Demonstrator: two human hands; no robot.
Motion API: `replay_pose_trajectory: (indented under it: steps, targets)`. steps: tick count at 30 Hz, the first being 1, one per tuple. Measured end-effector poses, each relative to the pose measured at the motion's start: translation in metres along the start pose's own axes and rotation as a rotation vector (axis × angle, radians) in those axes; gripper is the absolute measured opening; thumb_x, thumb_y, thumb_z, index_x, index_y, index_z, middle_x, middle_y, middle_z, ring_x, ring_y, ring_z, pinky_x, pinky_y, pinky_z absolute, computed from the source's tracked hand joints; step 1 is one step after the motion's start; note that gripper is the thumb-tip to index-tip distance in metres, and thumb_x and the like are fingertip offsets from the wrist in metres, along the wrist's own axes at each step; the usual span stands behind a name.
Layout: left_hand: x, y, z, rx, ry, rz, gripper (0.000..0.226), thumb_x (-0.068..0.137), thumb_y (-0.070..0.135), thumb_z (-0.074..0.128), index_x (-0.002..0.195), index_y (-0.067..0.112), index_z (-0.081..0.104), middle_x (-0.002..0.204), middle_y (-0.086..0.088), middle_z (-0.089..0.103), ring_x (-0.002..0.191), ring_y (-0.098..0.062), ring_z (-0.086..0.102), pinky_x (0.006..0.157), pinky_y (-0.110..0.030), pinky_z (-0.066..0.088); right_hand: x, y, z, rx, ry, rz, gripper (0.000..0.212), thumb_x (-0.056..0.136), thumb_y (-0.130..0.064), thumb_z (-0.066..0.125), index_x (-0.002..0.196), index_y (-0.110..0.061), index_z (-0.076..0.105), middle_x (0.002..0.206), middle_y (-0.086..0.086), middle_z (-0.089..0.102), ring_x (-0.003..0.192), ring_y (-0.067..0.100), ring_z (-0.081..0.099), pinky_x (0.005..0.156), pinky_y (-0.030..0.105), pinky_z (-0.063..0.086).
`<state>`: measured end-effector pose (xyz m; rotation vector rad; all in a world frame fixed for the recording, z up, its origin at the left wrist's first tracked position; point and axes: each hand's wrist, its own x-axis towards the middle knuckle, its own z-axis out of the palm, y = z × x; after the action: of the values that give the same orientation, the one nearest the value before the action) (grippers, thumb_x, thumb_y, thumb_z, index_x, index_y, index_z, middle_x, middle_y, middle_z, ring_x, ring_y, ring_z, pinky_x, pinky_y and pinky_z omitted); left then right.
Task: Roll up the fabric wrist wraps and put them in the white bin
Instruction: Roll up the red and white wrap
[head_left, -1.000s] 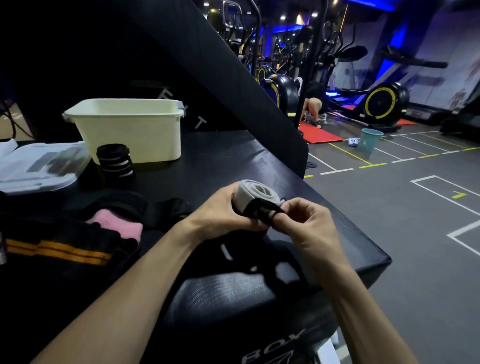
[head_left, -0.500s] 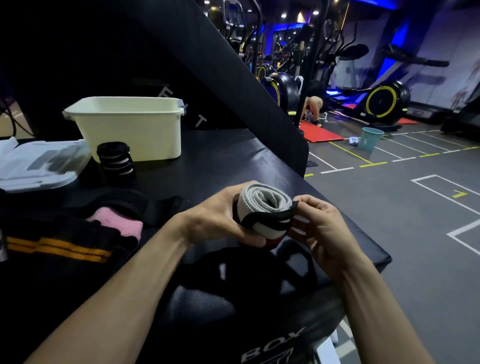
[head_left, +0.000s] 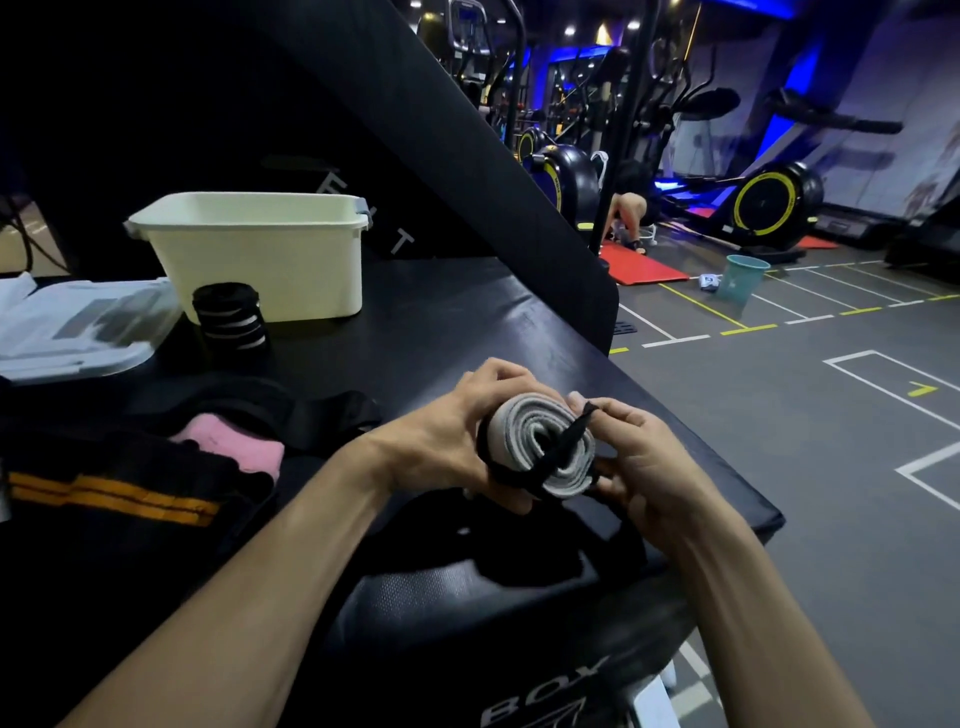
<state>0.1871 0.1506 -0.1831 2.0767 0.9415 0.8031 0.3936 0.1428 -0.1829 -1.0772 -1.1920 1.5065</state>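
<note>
Gripping the grey rolled wrist wrap (head_left: 540, 449) above the desk (head_left: 467, 312), left hand (head_left: 452, 441) curls around the coil while right hand (head_left: 631, 457) fingers pinch its black strap (head_left: 571, 434). Soft, light, springy stuff, likely to unwind; squeeze across the layers. White bin (head_left: 260, 249) waits well apart.

White letters "BOX" stand on the black padded box's (head_left: 467, 613) front face; other lettering is unreadable.
</note>
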Motion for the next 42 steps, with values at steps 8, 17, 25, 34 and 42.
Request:
replay_pose_trajectory:
  steps: [8,17,25,34,42]
  targets:
    - [0.0,0.003,0.0,0.311,0.059,0.01,0.107,0.067,0.029,0.095,0.15,0.057,0.034,0.13,0.013,0.031,0.124,-0.016,0.031,0.119,-0.026,0.029,-0.003,-0.002,-0.005,-0.061,-0.047,-0.047,0.039,0.083,-0.037,0.071,0.119,-0.021,0.069,0.105,0.003,0.075,0.081,0.021,0.069,0.065,0.032,0.058]
    - [0.001,-0.003,0.002,0.607,0.077,0.075,0.111,0.077,0.023,0.087,0.155,0.059,0.018,0.131,0.018,0.023,0.113,-0.013,0.029,0.112,-0.027,0.03,-0.005,-0.005,-0.006,-0.168,-0.168,-0.06,0.028,0.094,-0.022,0.064,0.12,-0.028,0.072,0.116,0.006,0.075,0.095,0.017,0.068,0.082,0.033,0.049]
    - [0.007,-0.002,-0.001,0.25,0.176,0.089,0.08,0.075,0.001,0.068,0.147,0.03,0.051,0.127,0.008,0.058,0.11,-0.007,0.06,0.09,-0.021,0.053,0.006,0.001,-0.006,-0.12,0.206,-0.166,0.019,0.089,-0.005,0.065,0.105,-0.014,0.069,0.088,-0.002,0.073,0.074,0.006,0.068,0.053,0.026,0.053]
    - [0.009,-0.002,0.007,0.459,0.479,0.239,0.041,0.074,0.035,0.086,0.11,0.023,0.069,0.107,0.01,0.072,0.097,-0.006,0.07,0.079,-0.033,0.059,0.012,0.014,-0.004,-0.27,0.371,-0.234,0.064,0.049,-0.05,0.078,0.105,-0.023,0.062,0.104,0.0,0.069,0.099,0.022,0.07,0.085,0.057,0.059]
    - [0.012,-0.012,0.008,0.529,0.492,0.351,0.024,0.08,0.015,0.08,0.103,0.009,0.076,0.123,-0.004,0.074,0.107,-0.014,0.073,0.092,-0.034,0.058,0.015,0.016,-0.003,-0.257,0.375,-0.209,0.07,0.046,-0.05,0.082,0.102,-0.019,0.054,0.099,0.005,0.067,0.09,0.022,0.072,0.08,0.055,0.061]
